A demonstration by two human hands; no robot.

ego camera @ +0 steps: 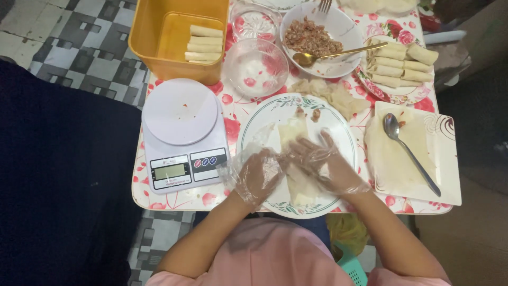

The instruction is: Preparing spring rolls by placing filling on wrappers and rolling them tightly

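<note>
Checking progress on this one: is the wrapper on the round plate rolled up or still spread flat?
Partly rolled: the wrapper is folded into a strip under both gloved hands, not a finished roll.

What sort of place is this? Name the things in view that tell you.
Probably a home kitchen or dining table: a flowered table holds a kitchen scale, a bowl of filling and a plate of rolls.

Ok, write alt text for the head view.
Two gloved hands, left hand and right hand, press a thin wrapper on a round plate. Around it: a kitchen scale, a bowl of minced filling, and finished rolls.
</note>
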